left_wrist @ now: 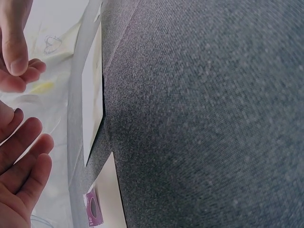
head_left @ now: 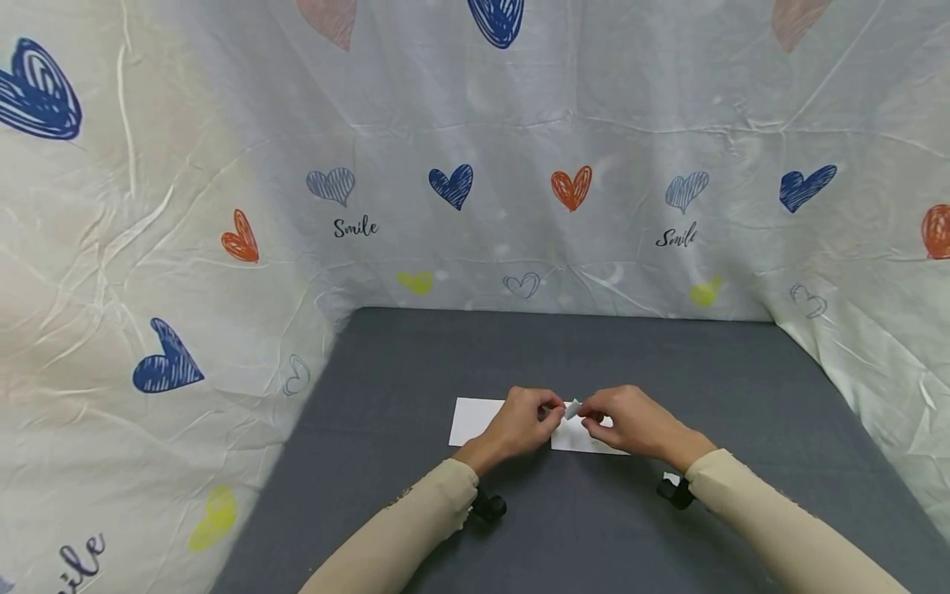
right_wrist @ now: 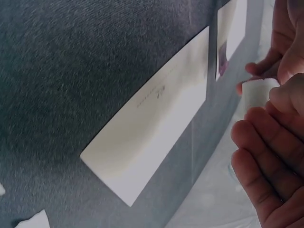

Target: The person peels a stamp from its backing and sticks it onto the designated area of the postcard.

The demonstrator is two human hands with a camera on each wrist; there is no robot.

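Observation:
Between the fingertips of both hands is a small white slip of paper (head_left: 572, 409); its reddish edge shows in the right wrist view. My left hand (head_left: 523, 422) pinches it from one side, and my right hand (head_left: 629, 421) pinches the other. Below the hands, two white envelope-like rectangles lie side by side. The left rectangle (head_left: 472, 419) bears a purple stamp-like sticker (left_wrist: 93, 208). Small printed marks show on the right rectangle (right_wrist: 156, 109), which my right hand partly covers in the head view. Both hands are held above the tabletop.
Dark grey cloth (head_left: 416, 355) covers the table. Torn white paper scraps (right_wrist: 35, 221) lie near the right wrist. A white curtain (head_left: 512, 124) printed with hearts hangs behind and along the sides. Black wrist cameras (head_left: 488, 505) sit under the cream sleeves (head_left: 416, 528).

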